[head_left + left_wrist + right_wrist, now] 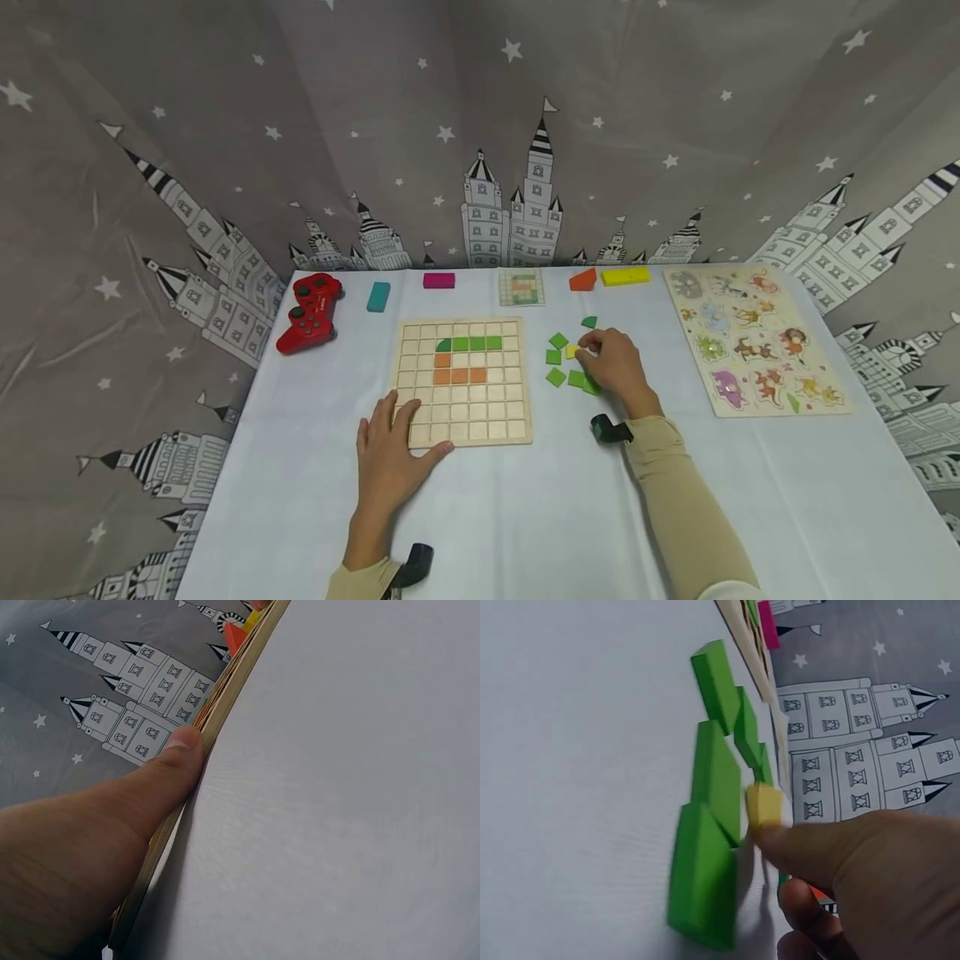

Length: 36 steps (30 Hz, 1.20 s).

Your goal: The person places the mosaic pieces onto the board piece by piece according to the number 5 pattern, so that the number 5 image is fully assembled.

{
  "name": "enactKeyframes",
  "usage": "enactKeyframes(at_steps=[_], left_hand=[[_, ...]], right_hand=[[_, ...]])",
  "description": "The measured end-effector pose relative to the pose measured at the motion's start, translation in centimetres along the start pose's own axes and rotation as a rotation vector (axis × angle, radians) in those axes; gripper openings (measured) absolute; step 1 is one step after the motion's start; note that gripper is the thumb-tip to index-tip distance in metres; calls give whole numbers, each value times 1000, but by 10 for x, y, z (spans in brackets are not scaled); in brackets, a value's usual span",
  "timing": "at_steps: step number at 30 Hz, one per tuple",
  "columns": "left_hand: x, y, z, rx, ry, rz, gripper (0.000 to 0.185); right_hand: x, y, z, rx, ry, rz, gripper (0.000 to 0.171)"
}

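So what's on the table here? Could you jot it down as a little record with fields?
left hand: rests on the near left corner of the grid board, thumb on its edge
right hand: fingers touch a yellow tile among green tiles
board: green and orange tiles set in upper rows
far left: red gamepad
far right: animal puzzle

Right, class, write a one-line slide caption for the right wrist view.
Right hand touches a small yellow wooden tile beside flat green wooden tiles.

No legible text or labels anywhere
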State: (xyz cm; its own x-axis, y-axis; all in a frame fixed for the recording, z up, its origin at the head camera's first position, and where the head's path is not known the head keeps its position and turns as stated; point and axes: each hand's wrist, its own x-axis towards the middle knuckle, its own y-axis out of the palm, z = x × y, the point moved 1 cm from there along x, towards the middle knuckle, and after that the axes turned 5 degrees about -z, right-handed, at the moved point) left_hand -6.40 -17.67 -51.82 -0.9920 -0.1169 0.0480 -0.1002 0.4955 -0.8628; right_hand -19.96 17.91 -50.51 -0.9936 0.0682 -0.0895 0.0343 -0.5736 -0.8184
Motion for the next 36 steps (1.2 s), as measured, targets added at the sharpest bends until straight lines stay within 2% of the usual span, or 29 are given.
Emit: enactKeyframes(at_steps=[3,6,9,12,14,21,36], left_hand=[[1,0,0,-1,14,-27,88],[0,0,0,1,23,-44,88],[-1,1,-1,-6,20,-46,88],[-1,1,-1,-6,18,-38,88],[0,1,-1,-4,10,-22,89],[1,1,2,13,-14,28,91],[1,2,4,13,-6,15,91]], right_hand=[[1,-1,2,-13,-12,-31,23],[0,0,3,-49,-14,-35,28],[-1,4,3,-91,-20,-15,38],[-1,4,2,-120,-31,-27,35],[-1,1,1,-120,-30,-40,33],[-5,-6,-7,-134,-21,-50,44],[-3,0,1,-90,-42,-44,36]])
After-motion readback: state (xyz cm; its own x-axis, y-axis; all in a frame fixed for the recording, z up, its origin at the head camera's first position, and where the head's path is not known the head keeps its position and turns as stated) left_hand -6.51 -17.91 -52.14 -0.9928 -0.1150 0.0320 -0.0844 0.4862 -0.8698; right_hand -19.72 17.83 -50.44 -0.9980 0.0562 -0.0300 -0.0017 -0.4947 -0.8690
